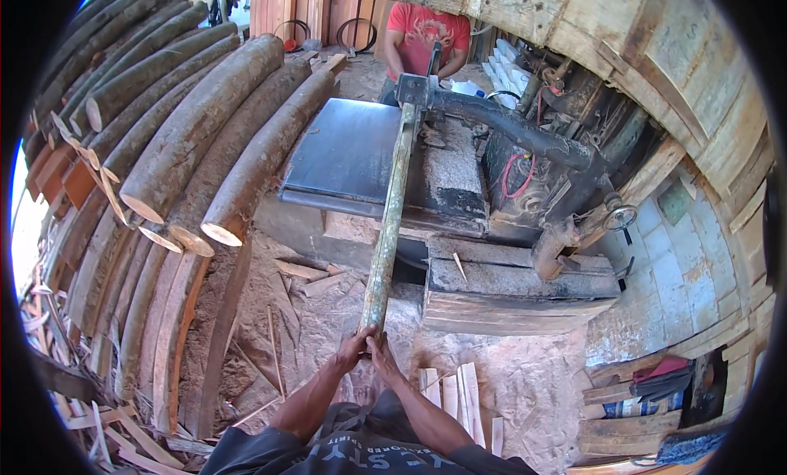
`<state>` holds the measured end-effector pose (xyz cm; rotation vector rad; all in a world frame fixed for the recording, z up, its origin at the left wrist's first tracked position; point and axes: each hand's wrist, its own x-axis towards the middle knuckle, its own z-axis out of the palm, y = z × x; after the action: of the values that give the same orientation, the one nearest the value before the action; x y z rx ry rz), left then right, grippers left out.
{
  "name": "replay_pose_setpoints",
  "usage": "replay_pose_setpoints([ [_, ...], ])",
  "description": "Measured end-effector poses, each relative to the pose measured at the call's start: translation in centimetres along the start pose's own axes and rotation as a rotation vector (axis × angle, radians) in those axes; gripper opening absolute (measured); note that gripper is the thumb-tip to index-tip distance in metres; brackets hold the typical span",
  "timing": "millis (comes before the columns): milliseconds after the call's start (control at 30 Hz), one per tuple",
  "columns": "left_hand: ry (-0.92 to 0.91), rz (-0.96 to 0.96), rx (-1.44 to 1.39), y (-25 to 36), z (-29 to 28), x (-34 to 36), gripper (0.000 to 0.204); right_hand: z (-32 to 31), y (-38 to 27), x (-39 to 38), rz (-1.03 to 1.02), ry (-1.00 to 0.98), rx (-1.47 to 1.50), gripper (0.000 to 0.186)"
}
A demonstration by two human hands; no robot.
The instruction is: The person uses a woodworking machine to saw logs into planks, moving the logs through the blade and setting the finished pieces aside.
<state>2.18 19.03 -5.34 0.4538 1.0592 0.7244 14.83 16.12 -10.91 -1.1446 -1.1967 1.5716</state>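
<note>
A long, narrow bark-covered log strip (384,245) stretches away from me across the dark metal saw table (340,159). Both my hands close round its near end: my left hand (354,349) on its left side, my right hand (380,354) on its right. The strip's far end lies at the black upright blade guard (412,90) of the saw; the blade itself I cannot make out. Beyond the guard, a person in a red shirt (426,36) stands facing the machine, hands largely hidden behind it.
Stacked logs (205,131) fill the left side. Right of the table stand a thick black machine arm (516,127), a handwheel (620,216) and a dusty timber block (516,282). Sawn slats (459,393) lie on the sawdust floor near my feet. A plank structure (656,57) overhangs the upper right.
</note>
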Motion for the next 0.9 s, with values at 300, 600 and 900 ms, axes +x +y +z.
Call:
replay_pose_setpoints([
  [300, -0.018, -0.029, -0.06, -8.2, -2.2, -7.6, 0.061, 5.2, -3.1, -11.3, 0.171, 0.043, 0.225, 0.067],
  [600, 0.055, 0.007, 0.01, -15.2, -1.8, -18.0, 0.055, 8.5, 1.8, -22.4, 0.117, 0.047, 0.175, 0.084],
  [900, 0.047, 0.09, -0.228, -22.7, -4.8, -27.7, 0.055, 14.8, 8.4, -30.2, -0.156, 0.067, -0.273, 0.093],
])
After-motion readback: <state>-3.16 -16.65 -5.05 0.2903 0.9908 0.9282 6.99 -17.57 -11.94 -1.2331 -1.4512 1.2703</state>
